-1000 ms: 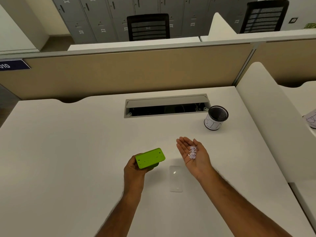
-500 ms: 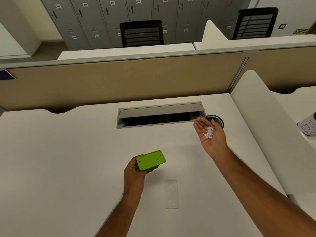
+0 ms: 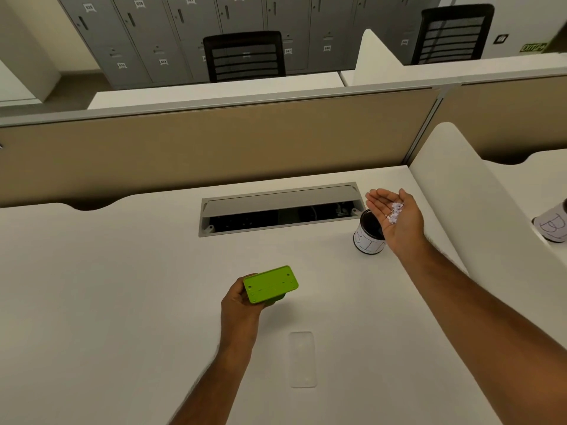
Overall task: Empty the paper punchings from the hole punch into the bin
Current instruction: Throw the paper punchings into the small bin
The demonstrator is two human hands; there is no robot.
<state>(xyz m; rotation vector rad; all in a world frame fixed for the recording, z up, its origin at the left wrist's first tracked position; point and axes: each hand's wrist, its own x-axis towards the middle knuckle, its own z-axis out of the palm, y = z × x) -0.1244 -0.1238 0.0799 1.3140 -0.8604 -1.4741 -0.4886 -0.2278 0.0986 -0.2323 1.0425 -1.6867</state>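
A green hole punch (image 3: 270, 283) is turned base up above the middle of the white desk (image 3: 122, 271), and my left hand (image 3: 242, 305) grips it from below. My right hand (image 3: 402, 228) is palm up and cupped, with a small heap of white paper punchings (image 3: 394, 212) lying in it. That hand hovers over the right rim of the bin (image 3: 366, 237), a small dark-lined cup with a white paper label, and hides part of it.
A clear plastic cover (image 3: 302, 358) lies flat on the desk near me. An open cable tray (image 3: 276, 210) is sunk into the desk left of the bin. A white divider (image 3: 460, 191) rises on the right, with another labelled cup (image 3: 552, 225) beyond it.
My right hand has carried the punchings away from the hole punch, up and to the right, until it is over the bin. My left hand has kept the punch in place.
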